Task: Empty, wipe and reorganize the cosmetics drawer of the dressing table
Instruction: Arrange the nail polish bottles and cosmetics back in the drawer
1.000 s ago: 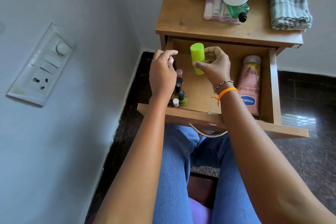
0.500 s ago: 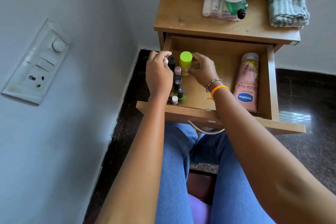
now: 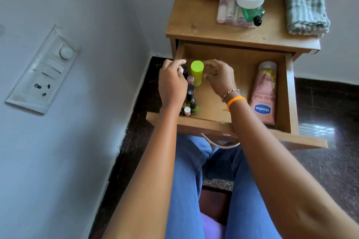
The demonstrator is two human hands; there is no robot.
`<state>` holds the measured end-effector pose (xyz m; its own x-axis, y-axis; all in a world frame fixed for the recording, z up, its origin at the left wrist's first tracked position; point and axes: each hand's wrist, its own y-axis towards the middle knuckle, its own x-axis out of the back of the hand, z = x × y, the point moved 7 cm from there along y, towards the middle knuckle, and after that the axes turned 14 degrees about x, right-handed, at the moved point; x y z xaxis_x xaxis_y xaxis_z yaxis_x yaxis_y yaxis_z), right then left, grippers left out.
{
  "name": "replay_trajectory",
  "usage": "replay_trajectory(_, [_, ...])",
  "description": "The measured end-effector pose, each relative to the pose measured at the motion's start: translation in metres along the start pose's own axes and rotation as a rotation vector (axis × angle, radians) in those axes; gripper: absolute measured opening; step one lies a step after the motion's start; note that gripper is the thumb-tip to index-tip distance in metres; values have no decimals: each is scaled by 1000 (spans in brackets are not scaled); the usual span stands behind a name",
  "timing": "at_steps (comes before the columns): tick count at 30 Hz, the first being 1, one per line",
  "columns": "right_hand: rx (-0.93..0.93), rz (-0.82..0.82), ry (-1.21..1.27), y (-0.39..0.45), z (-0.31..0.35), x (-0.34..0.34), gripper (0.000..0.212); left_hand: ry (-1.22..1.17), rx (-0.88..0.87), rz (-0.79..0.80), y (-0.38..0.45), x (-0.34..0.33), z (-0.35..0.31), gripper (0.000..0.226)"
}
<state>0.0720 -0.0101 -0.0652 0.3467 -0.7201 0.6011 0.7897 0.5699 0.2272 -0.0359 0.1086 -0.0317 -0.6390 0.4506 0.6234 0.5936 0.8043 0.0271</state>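
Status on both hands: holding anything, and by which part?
Right hand: fingers blurred beside the upright lime-green container; cannot tell whether any grip remains. Left hand: curled fingertips at a dark bottle cap in the drawer's left row; hold is mostly hidden.

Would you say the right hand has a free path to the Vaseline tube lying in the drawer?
Probably yes: the Vaseline tube lies uncovered along the drawer's right wall, with bare drawer floor between it and the right hand.

Pale wall – switch panel, dark polished floor, daylight glare
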Motion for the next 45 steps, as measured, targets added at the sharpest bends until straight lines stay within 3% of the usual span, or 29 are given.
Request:
replay_trajectory(3, [109, -216, 10, 4, 21, 23, 22, -67, -28, -5, 3, 2, -10, 27])
replay_trajectory(6, [273, -279, -92, 24, 57, 39, 11, -112, -43, -2, 12, 6, -27, 28])
replay_trajectory(10, [375, -187, -454, 90, 86, 46, 21, -143, -40, 43, 27, 4, -43, 35])
replay_trajectory(14, [289, -19, -802, 154, 85, 48, 37, -146, -60, 75, 34, 2, -51, 35])
replay_trajectory(22, [301, 112, -983, 192, 60, 41, 34, -143, -57, 71, 33, 6, -40, 36])
replay_trajectory(25, [388, -27, -1076, 185, 68, 49, 39, -165, -17, 83, 33, 8, -33, 37])
replay_trajectory(30, [490, -193, -893, 117, 97, 59, 40, -209, 30, 49, 22, 13, -33, 37])
replay_trajectory(33, [380, -171, -691, 51, 88, 72, 31, -241, 36, 74, 6, 8, -35, 32])
replay_trajectory(37, [167, 23, -529, -24, 35, 79, 28, -231, -38, 77, -20, -3, -43, 21])
replay_trajectory(41, [-118, 320, -440, -33, -22, 66, 30, -168, -168, 194, -43, -34, -56, 23])
replay_trajectory(45, [-142, 330, -414, -2, -49, 62, 34, -12, -128, 352, -46, -75, -49, 37])
